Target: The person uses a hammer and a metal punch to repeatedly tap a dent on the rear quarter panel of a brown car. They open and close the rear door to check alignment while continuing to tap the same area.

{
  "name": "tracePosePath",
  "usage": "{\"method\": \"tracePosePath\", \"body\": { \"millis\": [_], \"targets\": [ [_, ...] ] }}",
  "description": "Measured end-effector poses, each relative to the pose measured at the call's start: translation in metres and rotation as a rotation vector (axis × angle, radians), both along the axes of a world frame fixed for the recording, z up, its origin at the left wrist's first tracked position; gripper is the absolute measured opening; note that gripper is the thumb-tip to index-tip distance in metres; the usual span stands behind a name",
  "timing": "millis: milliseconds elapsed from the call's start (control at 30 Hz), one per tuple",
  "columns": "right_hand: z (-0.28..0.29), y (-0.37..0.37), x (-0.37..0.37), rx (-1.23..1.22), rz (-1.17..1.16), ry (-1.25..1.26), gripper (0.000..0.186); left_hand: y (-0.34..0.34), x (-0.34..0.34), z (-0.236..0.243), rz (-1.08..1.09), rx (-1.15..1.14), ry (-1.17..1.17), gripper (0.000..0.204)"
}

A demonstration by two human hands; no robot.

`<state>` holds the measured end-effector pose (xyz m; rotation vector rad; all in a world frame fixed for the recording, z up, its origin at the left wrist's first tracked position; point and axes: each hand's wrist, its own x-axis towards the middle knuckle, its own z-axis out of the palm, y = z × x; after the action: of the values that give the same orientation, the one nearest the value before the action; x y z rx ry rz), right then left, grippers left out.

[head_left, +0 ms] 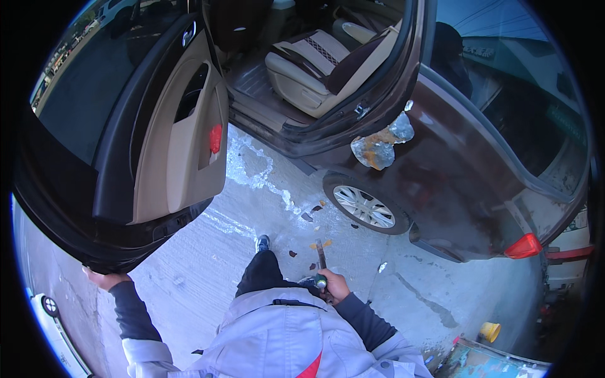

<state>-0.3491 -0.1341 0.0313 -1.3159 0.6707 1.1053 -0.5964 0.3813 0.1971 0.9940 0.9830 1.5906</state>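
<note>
Brown glossy metal is seen across the car body (454, 164). Its black-and-beige panelled door (161, 148) is swung open; the body is marked by a rough silver-and-tan patch (380, 146). One slim dark tool (322, 256) with a green end is clamped before the torso (274, 327) in the fingers of the right hand (337, 286), its length pointed toward the car. The door's edge is touched by the left hand (108, 278); its finger closure cannot be told.

One wide fisheye camera, the left of a head-worn pair, looked steeply down from above the right fingers (329, 276) and left fingers (94, 277), well apart from both. It faced forward past them, taking in the open car door (179, 148) ahead of the left and a wheel (364, 206) ahead of the right.
</note>
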Motion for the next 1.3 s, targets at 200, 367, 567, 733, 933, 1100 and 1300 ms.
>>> {"method": "tracePosePath", "body": {
  "millis": [200,367,567,733,933,1100,1300],
  "targets": [
    [0.009,0.028,0.021,-0.102,-0.042,0.024,0.032,0.028,0.0,-0.009,0.226,0.094,-0.004,0.053],
    [0.005,0.063,0.05,-0.109,-0.047,0.051,0.026,0.144,-0.09,-0.04,0.687,0.141,0.522,0.045],
    [0.029,0.107,0.079,0.02,-0.112,0.066,0.026,0.305,-0.202,-0.123,0.786,-0.347,0.682,0.036],
    [0.071,0.125,0.082,0.062,-0.123,-0.03,0.034,0.185,-0.071,-0.33,-0.306,-1.379,0.534,0.053],
    [0.102,0.129,0.082,0.033,-0.106,-0.112,0.035,-0.086,0.281,-0.251,-2.134,-0.56,0.906,0.059],
    [0.1,0.11,0.093,0.047,-0.111,-0.157,0.035,-0.21,0.368,-0.138,-2.592,-0.603,0.902,0.067],
    [0.103,0.061,0.119,-0.042,0.055,-0.356,0.039,-0.283,0.38,-0.147,-2.16,-0.894,0.81,0.036]
  ]
}}
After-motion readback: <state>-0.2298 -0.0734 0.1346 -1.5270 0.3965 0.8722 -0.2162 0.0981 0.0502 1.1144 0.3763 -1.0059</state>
